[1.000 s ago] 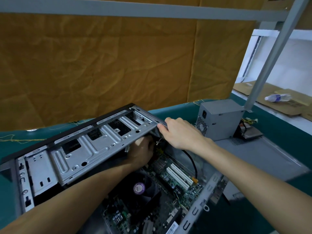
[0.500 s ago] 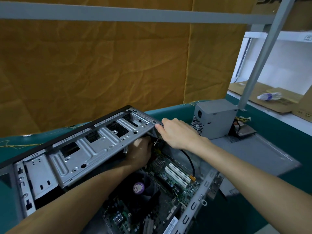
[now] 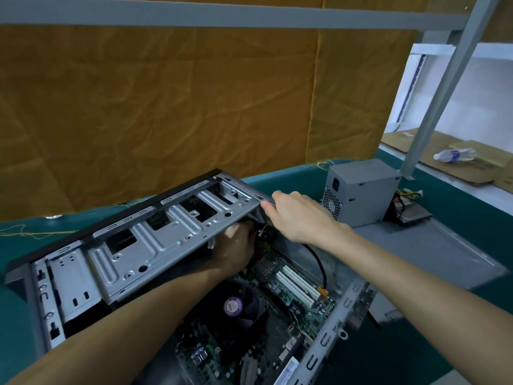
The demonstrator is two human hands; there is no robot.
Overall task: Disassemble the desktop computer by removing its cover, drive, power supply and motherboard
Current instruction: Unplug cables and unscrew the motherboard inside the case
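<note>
Open case [image 3: 319, 354] lies on the green table [image 3: 458, 207], long axis running near-right to far-left, open side up. Drive cage [image 3: 155, 245], a stamped metal panel, is tilted up over the case's left half; its long axis runs from near-left to far-right, far-right corner raised highest. Right hand [image 3: 299, 215] grips that raised corner, fingers curled over the edge. Left hand [image 3: 236, 250] reaches under the cage toward the wiring at the far end of the case; its fingers are hidden by the cage, so cannot tell whether it holds anything. Motherboard [image 3: 280, 290] seated flat in the case floor, white slots [image 3: 297, 284] pointing the same diagonal as the case; fan [image 3: 233, 305] with purple label sits near-left of them. Black cable [image 3: 319, 262] arcs from under the right wrist down to the board. Power supply [image 3: 361, 193] stands out of the case, far right, on the grey cover [image 3: 433, 251] lying flat beside the case. Bottle [image 3: 455, 155] lies on cardboard at far right.
</note>
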